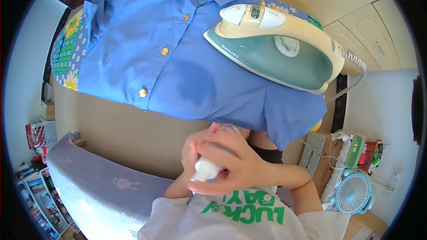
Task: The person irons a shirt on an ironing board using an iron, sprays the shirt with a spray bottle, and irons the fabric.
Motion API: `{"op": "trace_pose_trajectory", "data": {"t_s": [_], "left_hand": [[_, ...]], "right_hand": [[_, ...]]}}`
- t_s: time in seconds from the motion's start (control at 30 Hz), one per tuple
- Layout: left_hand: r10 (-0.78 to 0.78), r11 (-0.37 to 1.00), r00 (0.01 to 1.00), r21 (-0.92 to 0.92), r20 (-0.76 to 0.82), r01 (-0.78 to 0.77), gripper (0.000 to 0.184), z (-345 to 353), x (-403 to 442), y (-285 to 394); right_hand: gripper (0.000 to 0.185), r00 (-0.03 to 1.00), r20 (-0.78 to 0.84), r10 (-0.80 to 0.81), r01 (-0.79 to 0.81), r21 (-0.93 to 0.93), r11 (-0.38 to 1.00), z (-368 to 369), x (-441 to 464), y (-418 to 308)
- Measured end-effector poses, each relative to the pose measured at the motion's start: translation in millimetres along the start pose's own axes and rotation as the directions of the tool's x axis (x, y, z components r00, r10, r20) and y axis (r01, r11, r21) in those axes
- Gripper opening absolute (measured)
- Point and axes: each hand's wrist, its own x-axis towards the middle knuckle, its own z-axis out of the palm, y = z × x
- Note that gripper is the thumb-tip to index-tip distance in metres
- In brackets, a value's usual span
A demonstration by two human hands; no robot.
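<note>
In front of my chest, both hands close around a small bottle with a white spray-type head (pixel 205 169); its clear end shows a little beyond the fingers. My right hand (pixel 233 153) wraps over it from the right, with its fingers across the white head. Partly hidden behind it, my left hand (pixel 191 149) grips from the other side. Just beyond the hands, a blue short-sleeved shirt (pixel 133 49) with gold buttons lies spread on a patterned ironing board (pixel 71 49). A dark wet patch marks the cloth. A green and cream iron (pixel 284 53) rests on its right part.
The iron's cord (pixel 351 91) loops down at the right. Below it stand a blue fan (pixel 353 193) and a green digital clock (pixel 354 151). A grey covered surface with rabbit figures (pixel 126 183) is at lower left, near a bookshelf (pixel 44 200). Pale cabinets (pixel 364 35) stand behind.
</note>
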Motion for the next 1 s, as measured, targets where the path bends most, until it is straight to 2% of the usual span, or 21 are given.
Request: {"op": "trace_pose_trajectory", "data": {"t_s": [0.03, 0.07, 0.1, 0.13, 0.17, 0.2, 0.23, 0.27, 0.3, 0.4, 0.43, 0.67, 0.73, 0.77, 0.8, 0.83, 0.87, 0.9, 0.93, 0.97, 1.0], "left_hand": [[0.089, 0.933, 0.996, 0.35, 0.002, -0.084, 0.041, 6, -22, -19], [0.172, 0.742, 0.985, 0.653, 0.032, -0.151, 0.037, 12, -33, -26], [0.469, 0.531, 0.879, 0.823, -0.086, -0.202, 0.023, 23, 0, -6], [0.471, 0.522, 0.878, 0.829, -0.083, -0.202, 0.023, 15, 14, 5], [0.302, 0.791, 0.953, 0.561, -0.01, -0.244, 0.019, 1, 25, 13], [0.155, 0.958, 0.98, 0.223, 0.125, -0.18, 0.017, -8, 31, 20], [0.15, 0.956, 0.98, 0.234, 0.127, -0.177, 0.017, -6, 33, 30], [0.012, 1.0, 1.0, -0.003, -0.007, -0.012, 0.019, 0, 34, 40], [-0.15, 0.959, 0.983, -0.258, -0.106, 0.119, 0.023, 3, 35, 44], [-0.086, 0.982, 0.996, -0.169, -0.035, 0.079, 0.026, 0, 36, 43], [-0.105, 0.958, 0.983, -0.25, 0.149, 0.14, 0.031, -11, 39, 37], [-0.42, 0.854, 0.904, -0.3, 0.081, 0.424, 0.042, -25, 12, 19], [-0.053, 0.951, 0.998, -0.305, -0.024, 0.043, 0.045, -29, 33, 25], [-0.036, 0.975, 0.996, -0.224, -0.086, 0.016, 0.047, -35, 35, 21], [-0.021, 0.979, 0.99, -0.206, -0.139, -0.008, 0.047, -46, 46, 27], [-0.046, 0.969, 0.972, -0.247, -0.23, -0.013, 0.048, -54, 53, 25], [-0.058, 0.983, 0.939, -0.184, -0.338, -0.006, 0.047, -61, 63, 30], [-0.034, 0.982, 0.914, -0.181, -0.404, -0.044, 0.046, -71, 74, 29], [0.018, 0.984, 0.895, -0.152, -0.445, -0.095, 0.046, -80, 88, 31], [0.073, 0.981, 0.871, -0.122, -0.485, -0.15, 0.045, -86, 103, 34], [0.082, 0.979, 0.871, -0.125, -0.484, -0.161, 0.045, -93, 114, 34]], "right_hand": [[0.038, 0.998, 0.043, -0.052, 0.057, -0.109, 0.992, 1, -1, -2], [0.038, 0.998, 0.034, -0.054, 0.057, -0.103, 0.993, 0, -2, -2], [0.038, 0.989, 0.062, -0.133, 0.141, -0.157, 0.977, -1, -1, -2], [0.039, 0.973, 0.093, -0.209, 0.225, -0.208, 0.952, -2, -2, -2], [0.039, 0.974, 0.086, -0.211, 0.225, -0.202, 0.953, -4, -3, -2], [0.037, 0.967, 0.148, -0.209, 0.236, -0.189, 0.953, -7, -6, -2], [0.035, 0.956, 0.21, -0.206, 0.244, -0.174, 0.954, -8, -9, -2], [0.035, 0.957, 0.203, -0.206, 0.241, -0.165, 0.956, -7, -11, -2], [0.027, 0.952, 0.209, -0.223, 0.27, -0.233, 0.934, -5, -13, 0], [0.017, 0.952, 0.251, -0.177, 0.247, -0.281, 0.928, -11, -13, -2], [0.012, 0.948, 0.297, -0.114, 0.197, -0.266, 0.944, -14, -13, -3], [0.021, 0.949, 0.312, -0.055, 0.126, -0.212, 0.969, -24, -9, -2], [0.027, 0.934, 0.356, -0.028, 0.071, -0.109, 0.992, -28, -8, 1], [0.027, 0.934, 0.355, -0.036, 0.078, -0.106, 0.991, -30, -4, 1], [0.028, 0.923, 0.371, 0.102, -0.194, 0.22, 0.956, -34, 3, 1], [0.029, 0.873, 0.434, 0.222, -0.439, 0.503, 0.744, -35, 6, 2], [0.029, 0.872, 0.436, 0.223, -0.443, 0.506, 0.74, -30, 10, 1], [0.028, 0.775, 0.432, 0.46, -0.587, 0.763, 0.272, -17, 18, 0], [0.028, 0.598, 0.513, 0.615, -0.465, 0.848, -0.255, -6, 28, 1], [0.023, 0.498, 0.566, 0.657, -0.406, 0.822, -0.4, -2, 45, 3], [0.023, 0.506, 0.558, 0.657, -0.404, 0.827, -0.391, 6, 50, 11]]}}
